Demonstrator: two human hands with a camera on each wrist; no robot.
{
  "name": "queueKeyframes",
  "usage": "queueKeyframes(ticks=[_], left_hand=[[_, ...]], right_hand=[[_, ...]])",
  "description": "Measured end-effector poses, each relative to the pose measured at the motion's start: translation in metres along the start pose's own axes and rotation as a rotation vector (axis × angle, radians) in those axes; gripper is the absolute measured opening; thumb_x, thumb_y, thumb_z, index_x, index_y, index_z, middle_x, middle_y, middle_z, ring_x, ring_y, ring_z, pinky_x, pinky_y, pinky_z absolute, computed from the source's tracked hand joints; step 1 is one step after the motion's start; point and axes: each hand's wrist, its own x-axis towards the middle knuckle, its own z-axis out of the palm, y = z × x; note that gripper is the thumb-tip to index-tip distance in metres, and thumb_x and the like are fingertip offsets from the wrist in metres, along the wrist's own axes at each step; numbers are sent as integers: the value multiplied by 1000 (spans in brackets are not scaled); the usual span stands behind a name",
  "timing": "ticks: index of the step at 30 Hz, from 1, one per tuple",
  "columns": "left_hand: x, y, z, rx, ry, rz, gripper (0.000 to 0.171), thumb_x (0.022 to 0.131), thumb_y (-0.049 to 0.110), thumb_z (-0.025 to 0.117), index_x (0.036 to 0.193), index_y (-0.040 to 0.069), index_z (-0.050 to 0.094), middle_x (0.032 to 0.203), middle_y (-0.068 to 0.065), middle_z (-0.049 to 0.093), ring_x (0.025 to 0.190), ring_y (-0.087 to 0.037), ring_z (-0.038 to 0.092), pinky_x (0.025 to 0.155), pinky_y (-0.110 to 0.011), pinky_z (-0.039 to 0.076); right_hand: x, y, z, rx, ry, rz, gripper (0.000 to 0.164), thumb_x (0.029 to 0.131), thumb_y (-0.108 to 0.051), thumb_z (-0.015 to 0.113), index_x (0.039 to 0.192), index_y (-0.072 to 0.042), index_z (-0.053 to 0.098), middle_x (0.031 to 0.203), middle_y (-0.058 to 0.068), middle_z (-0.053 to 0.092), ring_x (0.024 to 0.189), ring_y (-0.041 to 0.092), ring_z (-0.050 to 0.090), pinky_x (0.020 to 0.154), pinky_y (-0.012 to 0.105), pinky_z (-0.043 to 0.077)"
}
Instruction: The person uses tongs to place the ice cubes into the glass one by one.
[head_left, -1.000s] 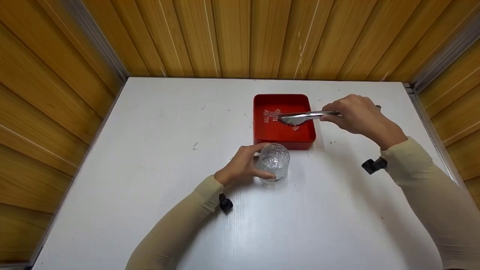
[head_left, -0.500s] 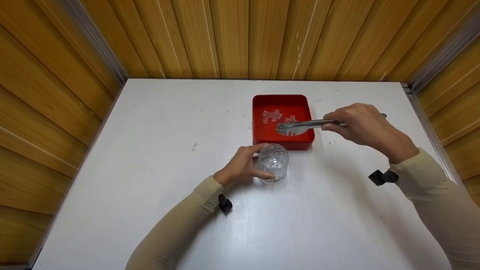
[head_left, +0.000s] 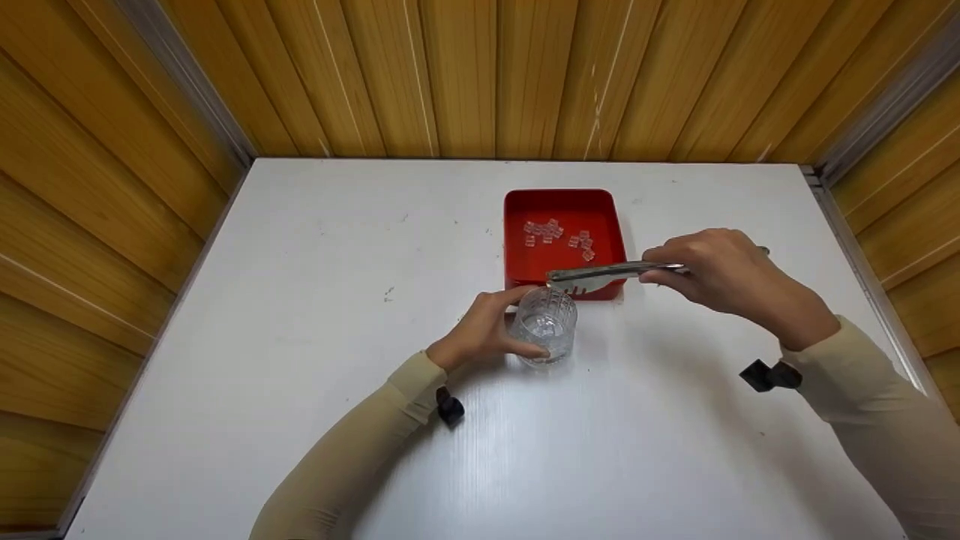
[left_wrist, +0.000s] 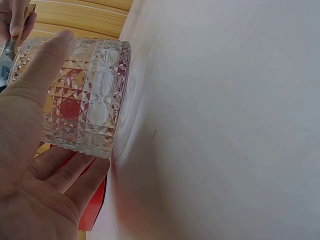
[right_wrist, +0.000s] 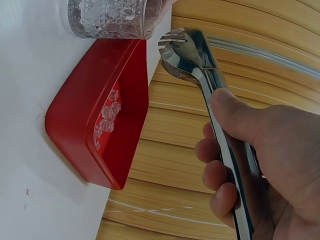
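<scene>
My left hand (head_left: 484,330) holds a clear cut-pattern drinking glass (head_left: 553,341), thumb on the near side and fingers around the far side. The glass (left_wrist: 70,95) stands upright on the white table, just in front of a red box. My right hand (head_left: 709,266) grips a pair of metal serving tongs (head_left: 604,276) by the handles. Their spoon and fork ends are pressed together close over the glass's rim; I cannot tell whether a cube lies between them. Several clear cubes (head_left: 544,229) lie on the floor of the box, in two loose groups.
The square red box (head_left: 512,255) has low walls and an open top, and its front edge is close behind the glass. Wood-look panels (head_left: 465,82) rise behind the table (head_left: 337,285) and at both sides.
The right hand has drawn the tongs from inside the red box toward me, up to the glass's rim. My left hand and the glass have stayed in place.
</scene>
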Motion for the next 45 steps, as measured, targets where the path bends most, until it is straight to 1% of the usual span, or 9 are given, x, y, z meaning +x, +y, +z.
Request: queueKeyframes(ticks=[4,7,11,16,24,28,37,41,45], left_hand=[[0,1,-1,-8,-4,8,88,68,29,98,143,8,58,129,-4,70,116,-15,65,101,-24,51],[0,0,-1,1,-2,21,87,68,30,98,142,9,59,127,-2,70,114,-13,65,101,-25,51],[0,0,-1,10,1,32,84,68,32,98,140,13,61,124,2,71,111,-10,64,100,-25,51],[1,0,-2,5,1,41,84,69,34,98,142,16,60,125,4,71,111,-9,64,101,-26,51],[1,0,-1,12,-5,48,88,69,37,97,145,16,58,129,3,70,114,-9,63,102,-26,50],[1,0,-1,-10,-11,44,87,70,35,97,145,16,57,130,4,69,116,-9,63,103,-26,50],[1,1,-1,7,-2,47,86,69,34,98,144,17,59,128,4,70,115,-9,64,102,-26,50],[0,0,-1,18,0,42,87,69,34,98,144,16,58,128,3,70,114,-9,64,102,-26,50],[0,0,-1,14,-1,39,88,69,34,97,145,14,58,128,2,70,114,-10,64,102,-25,50]], right_hand=[[-3,-4,3,3,4,-29,18,82,-15,87,99,-12,81,80,-3,74,58,7,54,51,26,46],[-3,-7,5,0,21,-67,20,81,-14,88,100,-12,81,79,-2,74,57,5,53,50,25,46],[-2,-10,8,-2,24,-86,21,81,-14,88,101,-12,81,79,-2,74,57,5,55,50,25,47],[0,-14,11,9,10,-83,22,82,-14,88,103,-12,82,80,-1,75,59,7,60,53,26,51],[0,-15,15,20,5,-85,22,82,-14,88,103,-11,82,81,-1,76,59,7,60,51,26,50],[0,-15,16,18,-10,-71,25,82,-16,88,104,-9,82,84,1,77,62,9,64,54,26,53],[1,-16,18,10,-24,-66,24,82,-17,88,104,-8,81,85,2,77,64,11,65,56,28,56],[1,-16,20,9,-40,-46,26,84,-20,87,107,-9,81,87,2,77,66,11,65,58,28,57],[0,-16,20,17,-54,-24,28,84,-21,87,109,-9,80,88,2,77,65,11,62,57,27,55]])
